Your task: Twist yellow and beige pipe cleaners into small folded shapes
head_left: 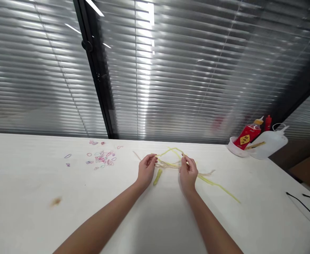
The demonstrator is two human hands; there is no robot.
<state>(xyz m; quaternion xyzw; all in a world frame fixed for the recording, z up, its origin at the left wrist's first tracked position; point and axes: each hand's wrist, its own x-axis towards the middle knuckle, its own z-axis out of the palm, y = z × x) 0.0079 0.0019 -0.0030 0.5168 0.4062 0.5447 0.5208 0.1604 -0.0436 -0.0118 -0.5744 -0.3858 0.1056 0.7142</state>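
Left hand, just left of green roll, pinched yellow strand; right hand, farther off right of roll, pinched it too; strand arched beyond roll, running left-right between hands; left hand nearer roll.

Single view, worn on my head, facing forward and down. Wide frame: tabletop across the lower part, blinds across the upper. My left hand and right hand show near the middle, at middling distance, past my forearms.
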